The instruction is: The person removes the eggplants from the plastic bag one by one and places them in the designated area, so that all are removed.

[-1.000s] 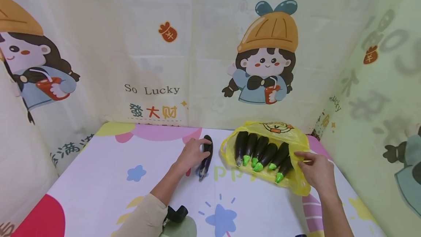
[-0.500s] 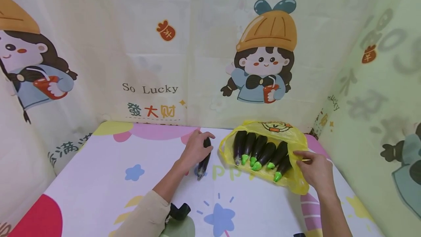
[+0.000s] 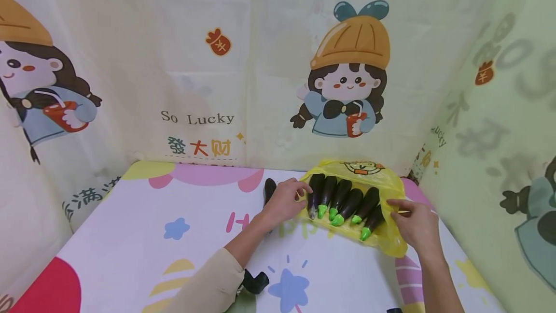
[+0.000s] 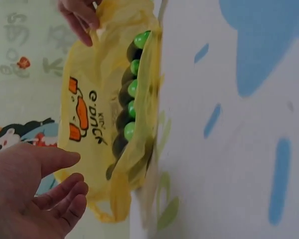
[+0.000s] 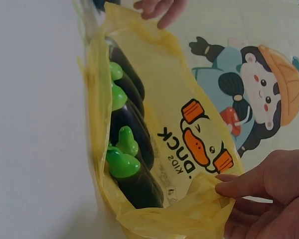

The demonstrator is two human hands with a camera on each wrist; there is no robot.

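Observation:
A yellow plastic bag lies with its mouth facing me, several dark eggplants side by side inside. Most have bright green stem ends. The thumb and fingers of my right hand pinch the bag's right edge, clearly so in the right wrist view. My left hand hovers by the bag's left edge, thumb and fingers apart with nothing between them in the left wrist view. Behind that hand, a single eggplant lies on the table outside the bag, its lower part hidden.
The table bears a printed white cloth. A cartoon-printed curtain stands behind and on both sides. A black device sits by the left forearm. Another small dark thing shows at the bottom edge, too little visible to name.
My left hand has let go of the single eggplant and moved right, to the bag's left edge. The eggplant stays on the table. My right hand keeps its hold on the bag.

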